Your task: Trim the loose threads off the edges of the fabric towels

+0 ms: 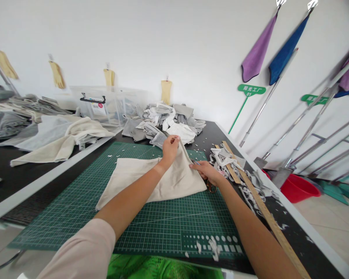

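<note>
A beige cloth [151, 179] lies on the green cutting mat [163, 221]. My left hand [170, 148] pinches the cloth's far corner and lifts it off the mat. My right hand [207, 172] grips a pair of scissors [211, 186] at the cloth's right edge; the handles show below my fingers and the blades are mostly hidden.
A wooden ruler [258, 201] lies along the mat's right side among fabric scraps [223, 157]. A heap of grey and white cloths [165, 122] sits behind the mat, with a clear plastic box [104, 104] and folded towels [61, 137] at the left. A red basin [298, 188] stands on the floor.
</note>
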`<state>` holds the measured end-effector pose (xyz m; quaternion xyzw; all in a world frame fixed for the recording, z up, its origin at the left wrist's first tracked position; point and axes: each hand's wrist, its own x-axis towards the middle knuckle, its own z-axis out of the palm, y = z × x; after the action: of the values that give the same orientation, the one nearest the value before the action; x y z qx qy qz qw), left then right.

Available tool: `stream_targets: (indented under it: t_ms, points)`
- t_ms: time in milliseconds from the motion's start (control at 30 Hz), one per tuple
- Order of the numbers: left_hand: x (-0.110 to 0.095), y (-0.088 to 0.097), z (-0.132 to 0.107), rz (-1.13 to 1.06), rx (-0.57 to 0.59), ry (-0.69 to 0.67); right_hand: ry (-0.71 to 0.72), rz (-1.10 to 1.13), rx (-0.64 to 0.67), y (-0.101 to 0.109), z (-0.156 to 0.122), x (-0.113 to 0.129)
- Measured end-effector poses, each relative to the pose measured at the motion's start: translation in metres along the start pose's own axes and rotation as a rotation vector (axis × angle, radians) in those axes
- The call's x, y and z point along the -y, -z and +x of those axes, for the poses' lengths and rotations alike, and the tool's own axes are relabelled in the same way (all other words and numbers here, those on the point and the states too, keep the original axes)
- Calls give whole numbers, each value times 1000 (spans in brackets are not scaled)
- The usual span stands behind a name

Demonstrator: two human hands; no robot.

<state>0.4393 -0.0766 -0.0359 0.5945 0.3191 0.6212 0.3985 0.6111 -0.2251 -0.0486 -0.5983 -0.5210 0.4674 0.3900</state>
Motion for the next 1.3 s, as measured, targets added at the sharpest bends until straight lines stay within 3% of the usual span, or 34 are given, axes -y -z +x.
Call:
stream_targets:
  t_ms: [133, 233, 433, 600, 767, 1033, 1133, 1300]
  points:
    - [-26, 15, 24, -37, -181, -58, -35, -42, 125, 4, -5, 5]
    - [-53, 30, 43, -86, -290, -179, -22, -61, 202, 6, -8, 9]
    - [-111, 64, 64, -144, -382, -330, 39, 55, 141, 12, -11, 19]
    - [-145, 82, 65, -174, -317, -370, 173, 308, -33, 16, -10, 31]
    - [-178, 97, 60, -182, -201, -380, 334, 414, -202, 27, -18, 57]
    - [-244, 146, 39, -28, 30, -398, 524, 442, -304, 32, -58, 112]
    - [-267, 164, 27, 82, 20, -429, 571, 420, -361, 27, -73, 131]
    - [-289, 186, 14, 214, -141, -498, 617, 363, -363, 15, -97, 154]
